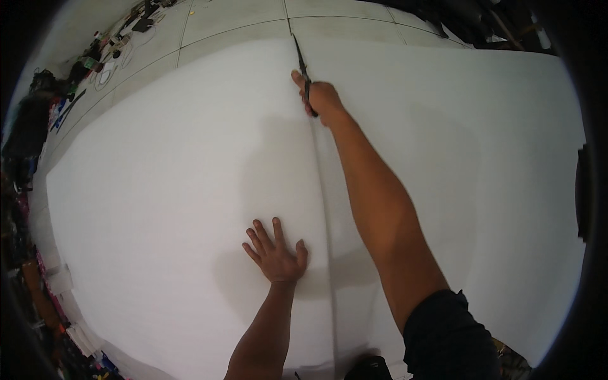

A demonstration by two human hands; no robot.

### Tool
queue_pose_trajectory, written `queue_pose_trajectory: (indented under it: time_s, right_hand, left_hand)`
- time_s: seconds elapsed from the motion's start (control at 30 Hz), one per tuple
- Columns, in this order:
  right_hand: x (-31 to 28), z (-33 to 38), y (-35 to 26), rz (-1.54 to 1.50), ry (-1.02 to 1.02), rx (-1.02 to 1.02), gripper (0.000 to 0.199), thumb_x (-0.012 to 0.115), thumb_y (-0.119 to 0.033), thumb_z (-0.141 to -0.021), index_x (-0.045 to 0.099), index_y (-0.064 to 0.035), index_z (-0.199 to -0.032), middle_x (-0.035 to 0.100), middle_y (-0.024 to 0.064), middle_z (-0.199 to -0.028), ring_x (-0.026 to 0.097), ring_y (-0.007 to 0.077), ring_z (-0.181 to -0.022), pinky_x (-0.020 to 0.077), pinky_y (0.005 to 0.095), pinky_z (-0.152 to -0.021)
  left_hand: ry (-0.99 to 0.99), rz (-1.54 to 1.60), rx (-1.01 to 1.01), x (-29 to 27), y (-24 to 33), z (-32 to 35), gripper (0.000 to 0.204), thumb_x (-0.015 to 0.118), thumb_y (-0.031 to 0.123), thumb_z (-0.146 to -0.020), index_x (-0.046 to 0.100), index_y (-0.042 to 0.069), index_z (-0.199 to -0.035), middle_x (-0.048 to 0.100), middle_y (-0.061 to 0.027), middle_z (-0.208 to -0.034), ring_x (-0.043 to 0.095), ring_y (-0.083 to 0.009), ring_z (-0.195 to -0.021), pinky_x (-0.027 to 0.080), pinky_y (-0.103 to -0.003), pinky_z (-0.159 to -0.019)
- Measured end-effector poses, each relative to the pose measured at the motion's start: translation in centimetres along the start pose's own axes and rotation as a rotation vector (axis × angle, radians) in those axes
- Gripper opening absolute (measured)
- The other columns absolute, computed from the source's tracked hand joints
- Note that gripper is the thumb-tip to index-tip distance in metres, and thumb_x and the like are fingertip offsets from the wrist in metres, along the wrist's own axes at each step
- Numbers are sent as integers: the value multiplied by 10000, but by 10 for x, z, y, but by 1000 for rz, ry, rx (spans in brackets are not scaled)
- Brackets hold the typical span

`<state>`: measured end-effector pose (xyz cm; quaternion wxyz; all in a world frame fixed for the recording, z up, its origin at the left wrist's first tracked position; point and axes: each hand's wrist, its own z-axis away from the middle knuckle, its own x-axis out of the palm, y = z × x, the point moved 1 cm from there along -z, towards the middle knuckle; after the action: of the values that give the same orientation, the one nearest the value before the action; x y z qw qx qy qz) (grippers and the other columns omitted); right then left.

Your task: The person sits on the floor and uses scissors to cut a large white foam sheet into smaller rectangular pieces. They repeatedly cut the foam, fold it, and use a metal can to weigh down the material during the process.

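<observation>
A large white sheet [158, 190], of foam or thick fabric as far as I can tell, lies spread over the tiled floor. A long straight line, a cut or an overlapping edge, runs down it from the far edge toward me. At the far end of this line my right hand [324, 100] is closed around the handles of dark scissors [300, 56]. Their blades point away from me and reach the sheet's far edge. Nearer to me, just left of the line, my left hand [277, 259] presses flat on the sheet with its fingers spread.
Pale floor tiles [234, 16] show past the far edge. Cables, small tools and assorted clutter [107, 57] lie at the far left, and more piled items run down the left side. Dark objects [481, 22] stand at the far right. A dark shape [368, 366] shows at the bottom.
</observation>
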<state>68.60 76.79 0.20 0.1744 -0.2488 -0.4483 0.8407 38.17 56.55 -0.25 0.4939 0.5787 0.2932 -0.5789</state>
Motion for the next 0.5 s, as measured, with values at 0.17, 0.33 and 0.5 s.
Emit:
queue_pose_trajectory:
  time_s: [0.17,0.33,0.5]
  right_hand:
    - [-16,-7,-37,27,112,-254,607,665,-595,-850,547,-42,-632,558,68,-576,534,174,-523,460,338,-528]
    - [-50,68,-17,-130,150,-332,543,682,-517,-878,493,-69,-638,509,33,-572,490,135,-526,432,304,-520]
    - [-104,231,109,153,251,-366,336,681,-273,-917,521,-49,-723,525,18,-596,494,112,-558,414,285,-533]
  left_hand:
    - [86,-10,47,7,-4,4,760,540,397,-862,290,100,-1516,130,-256,-1584,86,-456,-1466,20,-620,-1153]
    - [100,-59,40,9,-6,4,732,516,397,-888,289,107,-1520,140,-241,-1587,105,-447,-1466,38,-614,-1156]
    - [202,-31,90,13,1,6,699,492,422,-924,284,133,-1525,139,-225,-1591,112,-428,-1470,41,-601,-1164]
